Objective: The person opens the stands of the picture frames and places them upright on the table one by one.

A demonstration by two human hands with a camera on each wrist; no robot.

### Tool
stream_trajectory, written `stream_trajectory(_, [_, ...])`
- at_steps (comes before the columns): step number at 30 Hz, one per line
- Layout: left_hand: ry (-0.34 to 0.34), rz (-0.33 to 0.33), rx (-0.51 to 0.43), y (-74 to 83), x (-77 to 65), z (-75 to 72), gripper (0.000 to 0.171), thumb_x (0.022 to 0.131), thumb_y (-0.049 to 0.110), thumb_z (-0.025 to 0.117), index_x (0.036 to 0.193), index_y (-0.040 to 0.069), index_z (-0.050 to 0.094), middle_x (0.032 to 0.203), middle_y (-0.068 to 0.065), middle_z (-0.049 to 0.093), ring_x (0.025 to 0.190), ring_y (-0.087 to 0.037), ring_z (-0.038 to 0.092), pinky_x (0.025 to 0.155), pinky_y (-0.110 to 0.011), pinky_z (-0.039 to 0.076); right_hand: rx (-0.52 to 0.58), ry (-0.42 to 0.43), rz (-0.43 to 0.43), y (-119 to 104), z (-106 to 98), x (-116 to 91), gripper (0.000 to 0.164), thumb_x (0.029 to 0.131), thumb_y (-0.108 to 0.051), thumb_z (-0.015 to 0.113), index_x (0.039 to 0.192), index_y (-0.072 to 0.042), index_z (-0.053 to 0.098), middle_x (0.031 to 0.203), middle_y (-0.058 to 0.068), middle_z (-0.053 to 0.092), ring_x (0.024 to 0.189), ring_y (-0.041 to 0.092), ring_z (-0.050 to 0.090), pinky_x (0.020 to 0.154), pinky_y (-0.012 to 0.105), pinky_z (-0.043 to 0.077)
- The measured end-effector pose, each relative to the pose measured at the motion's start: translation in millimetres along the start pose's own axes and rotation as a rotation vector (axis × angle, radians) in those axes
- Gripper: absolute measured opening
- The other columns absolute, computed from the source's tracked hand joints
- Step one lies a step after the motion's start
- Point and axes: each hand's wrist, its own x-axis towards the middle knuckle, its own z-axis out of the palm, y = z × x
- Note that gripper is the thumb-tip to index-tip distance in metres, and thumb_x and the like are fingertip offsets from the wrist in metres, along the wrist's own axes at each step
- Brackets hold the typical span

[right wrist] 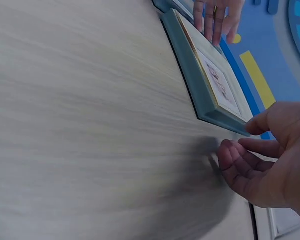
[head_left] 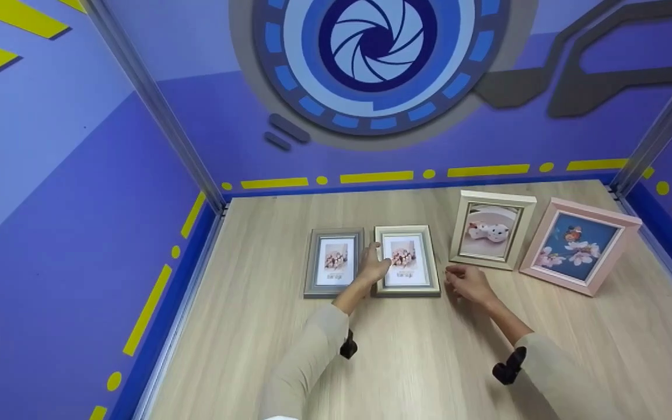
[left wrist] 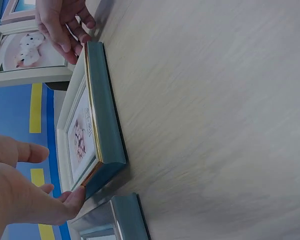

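Two picture frames lie flat side by side on the table, a grey one and a cream one, each with a printed bouquet card. My left hand is at the left side of the cream frame, in the gap beside the grey one. In the left wrist view its fingertips meet the frame's edge near the corner, and the thumb stands raised over the front. My right hand is just off the cream frame's lower right corner. Its fingers are loosely bent, with nothing between them in the right wrist view.
Behind my right hand stands a cream picture frame with a photo of white spotted toys. A pink frame with a blossom photo stands right of it, angled. Blue and purple printed walls enclose the wooden tabletop.
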Motion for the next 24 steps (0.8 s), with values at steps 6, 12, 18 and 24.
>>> stream_trajectory(6, [-0.018, -0.112, -0.094, -3.0, -4.0, 2.4, 0.073, 0.094, 0.009, 0.056, 0.159, -0.004, 0.024, 0.164, -0.028, 0.025, 0.153, -0.043, 0.026, 0.127, -0.051, 0.023, -0.024, -0.006, -0.055, -1.6, 16.5, 6.7, 0.035, 0.096, -0.002, 0.057, 0.125, 0.018, 0.06, 0.096, 0.023, 0.07, 0.065, 0.007, 0.058, 0.053, 0.019, 0.049])
stream_trajectory(12, [0.01, -0.13, -0.05, -7.3, -2.1, 5.0, 0.075, 0.093, 0.01, 0.057, 0.156, -0.011, 0.023, 0.162, -0.032, 0.027, 0.153, -0.044, 0.026, 0.128, -0.048, 0.022, -0.102, 0.023, -0.152, -3.6, 26.4, 14.4, 0.02, 0.093, 0.002, 0.058, 0.104, 0.017, 0.066, 0.07, 0.009, 0.061, 0.052, 0.003, 0.048, 0.05, 0.018, 0.039])
stream_trajectory(18, [0.021, -0.103, 0.013, -4.1, 1.1, 0.5, 0.06, 0.092, 0.01, 0.057, 0.144, -0.017, 0.042, 0.149, -0.034, 0.046, 0.144, -0.044, 0.042, 0.122, -0.048, 0.036, -0.159, 0.076, -0.24, -9.6, 31.3, 24.0, 0.015, 0.093, 0.002, 0.061, 0.078, 0.005, 0.063, 0.063, 0.0, 0.05, 0.055, 0.007, 0.042, 0.052, 0.021, 0.033])
stream_trajectory(24, [0.009, -0.105, 0.03, -3.2, 1.0, 5.3, 0.063, 0.089, 0.01, 0.059, 0.146, -0.014, 0.044, 0.151, -0.03, 0.047, 0.144, -0.042, 0.044, 0.121, -0.047, 0.038, -0.222, 0.117, -0.242, -9.3, 31.6, 24.6, 0.018, 0.09, 0.003, 0.063, 0.073, 0.003, 0.059, 0.063, -0.001, 0.045, 0.06, 0.015, 0.04, 0.055, 0.025, 0.031])
